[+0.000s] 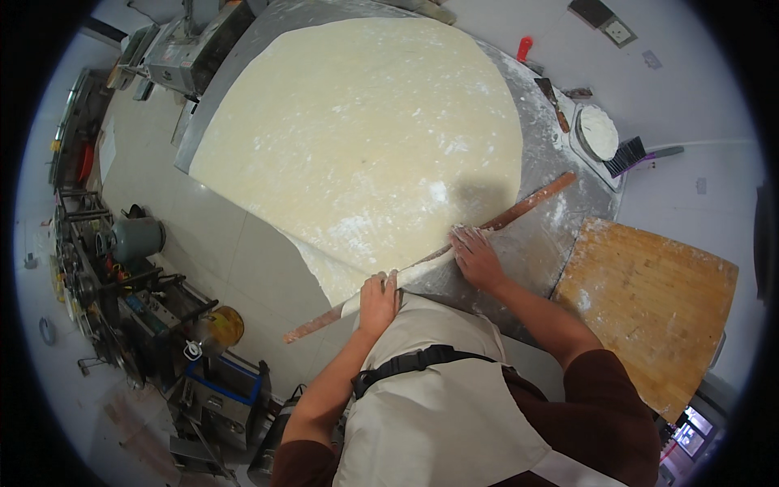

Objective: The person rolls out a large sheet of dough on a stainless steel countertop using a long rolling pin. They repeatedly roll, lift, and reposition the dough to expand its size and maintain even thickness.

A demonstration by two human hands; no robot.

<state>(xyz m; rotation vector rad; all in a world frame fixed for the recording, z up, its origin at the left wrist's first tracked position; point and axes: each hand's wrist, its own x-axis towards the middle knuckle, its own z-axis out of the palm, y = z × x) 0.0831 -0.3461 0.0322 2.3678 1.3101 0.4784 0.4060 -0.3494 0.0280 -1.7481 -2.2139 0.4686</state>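
A very large round sheet of floured dough [359,128] spreads over the steel work table [541,161]. Its left front edge hangs past the table's edge. A long wooden rolling pin [530,199] lies aslant along the near edge of the dough, both ends sticking out. The dough's edge is lapped over part of the pin. My left hand [378,304] grips the lapped dough and pin close to my apron. Further right, my right hand [476,255] has its floury, bent fingers over the dough and pin.
Along the right wall are a red-handled tool [524,49], a scraper [555,108], a bowl of flour [599,134] and a bench brush [627,157]. A wooden board [651,310] stands at right. Left are a metal machine [192,55], a gas cylinder [137,239] and racks.
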